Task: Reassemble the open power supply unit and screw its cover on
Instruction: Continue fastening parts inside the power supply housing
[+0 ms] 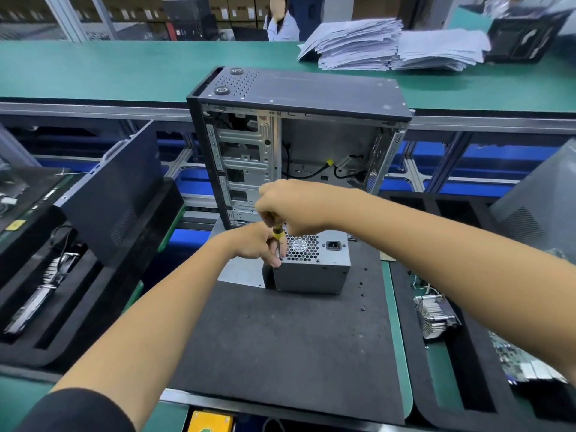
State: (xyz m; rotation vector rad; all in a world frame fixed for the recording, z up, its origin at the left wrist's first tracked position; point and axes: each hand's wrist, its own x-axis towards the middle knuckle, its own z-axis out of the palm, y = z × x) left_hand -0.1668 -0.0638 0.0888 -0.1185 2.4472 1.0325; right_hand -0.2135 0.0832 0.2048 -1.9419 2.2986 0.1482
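My left hand (pixel 255 244) steadies the screwdriver shaft, fingers curled and pinching it low, just above the tip, at the top left corner of the power supply (pixel 311 266). Keep this pinch light: it only guides the tip and must not brake the shaft.

The screwdriver (pixel 278 236) stands nearly upright between my two hands (yellow and black handle, thin metal shaft). Hold it square to the top face so the tip seats fully in the screw; the screw itself is hidden under my fingers.

My right hand (pixel 290 207) is clamped around the handle from above. Press down first, then turn, and stop as soon as the screw feels snug.

The power supply sits on the black mat (pixel 280 338), directly under both hands, in front of the open computer case (pixel 296 141). Its fan grille and power socket face upward, and its long axis appears to run left to right. Spare screws (pixel 361 285) lie on the mat, to the right of my hands.
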